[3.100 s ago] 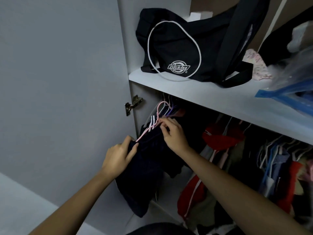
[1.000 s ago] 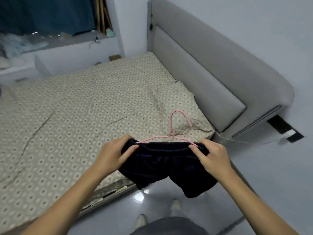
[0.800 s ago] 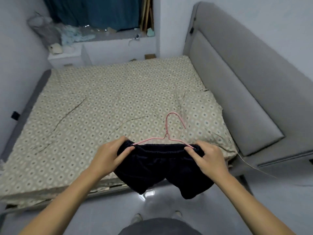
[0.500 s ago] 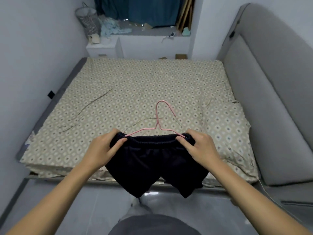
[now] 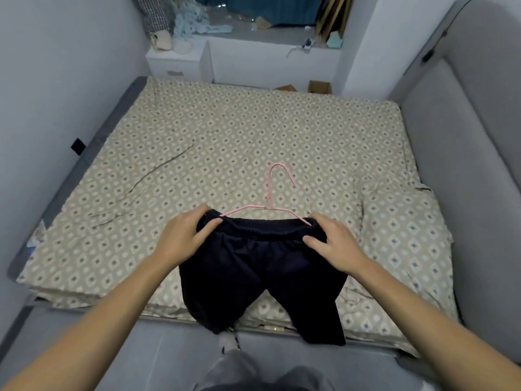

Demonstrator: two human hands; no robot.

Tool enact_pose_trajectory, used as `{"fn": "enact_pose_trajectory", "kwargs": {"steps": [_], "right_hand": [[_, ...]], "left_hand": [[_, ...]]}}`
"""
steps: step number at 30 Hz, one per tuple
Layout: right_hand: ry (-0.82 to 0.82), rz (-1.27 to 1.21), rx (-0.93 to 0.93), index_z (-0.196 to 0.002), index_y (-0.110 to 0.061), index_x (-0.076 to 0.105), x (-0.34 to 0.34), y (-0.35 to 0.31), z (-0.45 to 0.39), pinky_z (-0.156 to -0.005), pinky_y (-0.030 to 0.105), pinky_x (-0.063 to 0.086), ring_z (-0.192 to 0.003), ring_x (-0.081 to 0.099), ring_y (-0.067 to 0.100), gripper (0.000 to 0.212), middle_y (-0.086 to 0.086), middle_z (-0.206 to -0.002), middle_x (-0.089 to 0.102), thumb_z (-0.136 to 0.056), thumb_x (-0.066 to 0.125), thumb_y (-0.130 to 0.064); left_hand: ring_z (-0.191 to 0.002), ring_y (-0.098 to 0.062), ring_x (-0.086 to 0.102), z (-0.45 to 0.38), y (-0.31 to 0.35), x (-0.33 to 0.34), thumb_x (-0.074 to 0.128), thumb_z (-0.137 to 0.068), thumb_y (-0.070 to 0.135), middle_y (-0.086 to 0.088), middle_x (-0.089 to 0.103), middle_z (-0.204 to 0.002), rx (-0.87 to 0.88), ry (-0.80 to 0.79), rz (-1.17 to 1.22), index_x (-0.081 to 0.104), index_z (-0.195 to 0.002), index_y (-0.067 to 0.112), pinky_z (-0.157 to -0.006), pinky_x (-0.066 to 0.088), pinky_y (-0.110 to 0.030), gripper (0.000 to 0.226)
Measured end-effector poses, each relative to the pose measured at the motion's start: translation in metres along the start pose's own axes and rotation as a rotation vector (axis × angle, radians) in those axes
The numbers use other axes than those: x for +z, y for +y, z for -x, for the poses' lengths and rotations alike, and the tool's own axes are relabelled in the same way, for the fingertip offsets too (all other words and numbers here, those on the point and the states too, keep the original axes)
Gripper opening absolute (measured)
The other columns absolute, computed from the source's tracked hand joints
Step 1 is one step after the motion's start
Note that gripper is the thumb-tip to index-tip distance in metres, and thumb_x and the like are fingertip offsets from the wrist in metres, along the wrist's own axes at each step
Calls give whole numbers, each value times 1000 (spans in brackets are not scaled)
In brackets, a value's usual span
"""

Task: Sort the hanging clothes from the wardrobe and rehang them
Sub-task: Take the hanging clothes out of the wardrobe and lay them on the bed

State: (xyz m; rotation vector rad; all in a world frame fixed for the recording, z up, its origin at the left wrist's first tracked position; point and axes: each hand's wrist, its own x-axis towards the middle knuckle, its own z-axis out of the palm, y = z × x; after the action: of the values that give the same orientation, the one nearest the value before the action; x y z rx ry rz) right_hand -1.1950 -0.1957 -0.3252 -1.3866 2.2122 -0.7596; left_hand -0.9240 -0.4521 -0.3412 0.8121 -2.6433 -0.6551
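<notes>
since the wardrobe view, the pair of dark navy fabric shorts with an elastic waistband point(image 5: 253, 266) has left the rail and now sits over the bed with the beige diamond-patterned sheet point(image 5: 253, 136), low above its near edge. the view has swung to face the bed squarely. the thin pink wire hanger point(image 5: 270, 198) remains in the waistband, its hook pointing away over the sheet. the left hand point(image 5: 183, 235) grips the left end of the waistband, fingers curled over the fabric; the right hand point(image 5: 332, 244) grips the right end likewise. holding both ends keeps the waistband stretched flat and the hanger level, judged as preparation for laying the garment down for sorting. the legs hang past the mattress edge toward the grey floor point(image 5: 84, 334). whether the shorts touch the sheet cannot be told.
</notes>
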Motion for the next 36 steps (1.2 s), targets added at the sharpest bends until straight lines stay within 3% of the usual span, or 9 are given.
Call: {"fn": "enact_pose_trajectory", "kwargs": {"steps": [4,10,14,23,27,31,36], "right_hand": [[-34,17,71,-98,-40,49,19,29,-61,-66,22,36,-76,52,2,23,-20,-85,58,-95,68,-28],[-115,42,183,-100,-23,53,56,107,-139,-72,38,44,-83,57,15,14,-9,-92,59,-100,62,-34],[-155,71,207,-99,-20,51,91,173,-187,-68,32,41,-84,56,16,18,-6,-94,56,-104,56,-37],[-143,90,281,-102,-18,52,198,320,-278,-81,44,50,-89,56,22,20,-1,-98,55,-105,55,-37],[-79,179,263,-110,-15,52,241,358,-305,-81,46,50,-98,54,26,22,3,-105,54,-106,53,-36],[-68,267,265,-144,-12,45,270,378,-304,-93,49,47,-119,49,33,44,11,-129,52,-107,49,-35],[-9,319,303,-149,-15,45,243,363,-265,-98,46,45,-124,48,32,49,8,-138,53,-104,51,-34]], "left_hand": [[-70,-18,61,-58,-39,34,41,-100,69,7,64,-75,-46,-56,-22,57,-97,26,-62,48,-40,46],[-62,-11,54,-126,-80,106,44,-103,62,10,54,-66,-96,-184,-27,45,-80,24,-55,39,-35,44],[-62,-10,54,-166,-112,173,41,-106,58,6,56,-69,-120,-251,-41,47,-82,21,-55,37,-34,44],[-89,-25,54,-232,-192,336,34,-109,50,-2,56,-94,-139,-334,-251,47,-97,17,-75,46,-41,37],[-111,-31,52,-243,-219,387,35,-109,45,-10,55,-120,-233,-333,-322,52,-124,12,-90,47,-46,39],[-130,-31,45,-229,-226,405,41,-107,44,-11,46,-140,-305,-388,-316,39,-152,18,-102,45,-50,51],[-131,-31,46,-209,-200,375,39,-107,43,-9,48,-144,-255,-397,-382,39,-153,20,-105,42,-49,51]]}}
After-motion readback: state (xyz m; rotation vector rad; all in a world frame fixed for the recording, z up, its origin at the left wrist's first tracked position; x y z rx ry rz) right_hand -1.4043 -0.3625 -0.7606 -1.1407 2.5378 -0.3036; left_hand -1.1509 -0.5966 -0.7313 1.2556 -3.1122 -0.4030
